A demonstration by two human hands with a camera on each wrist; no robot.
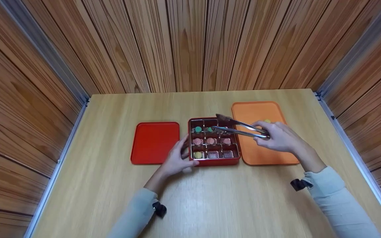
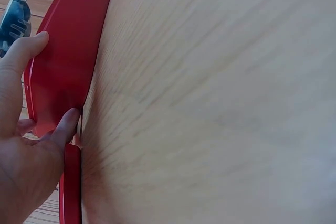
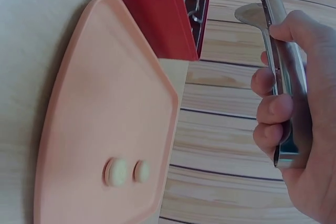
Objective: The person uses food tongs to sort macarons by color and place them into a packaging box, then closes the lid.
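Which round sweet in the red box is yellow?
The yellow sweet in the red box's front-left compartment, beside the left hand. The others are green or pink.

A red square compartmented box (image 1: 213,142) is set at the middle of the pale wooden worktop (image 1: 210,198). A flat red lid (image 1: 154,142) lies just left of it, and an orange rectangular tray (image 1: 263,138) just right. Metal tongs (image 1: 236,129) are held over the box's far right part.
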